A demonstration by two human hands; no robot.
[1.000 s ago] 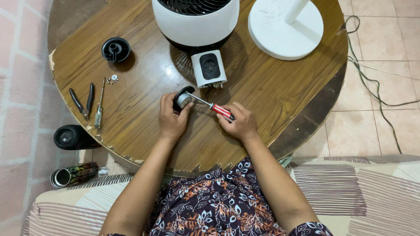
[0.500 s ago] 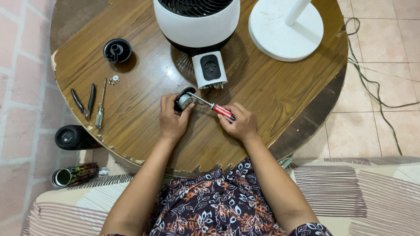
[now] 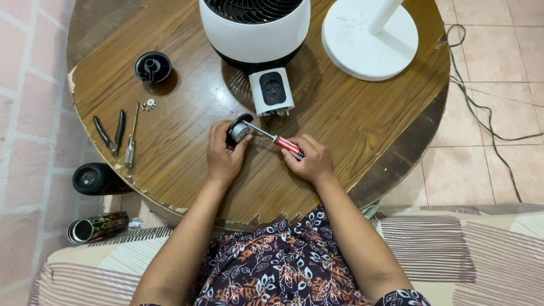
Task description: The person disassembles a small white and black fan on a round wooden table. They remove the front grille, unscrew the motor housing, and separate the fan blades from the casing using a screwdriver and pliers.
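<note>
Here the left hand (image 3: 224,156) is closed around a small round motor part (image 3: 238,130), pinning it to the round wooden bench (image 3: 351,122) near its six o'clock edge; the right hand (image 3: 310,160) grips the red-striped handle of a screwdriver (image 3: 274,139), whose tip meets the part from about four o'clock. To do this well, I judge the shaft should stay in line with the screw, pressed in firmly before any turn, so the tip does not slip out; the left hand should hold the part flat against the wood. At twelve o'clock stands the white fan body (image 3: 255,31); pliers (image 3: 110,132) and a second screwdriver (image 3: 131,139) lie at nine o'clock, well apart.
</note>
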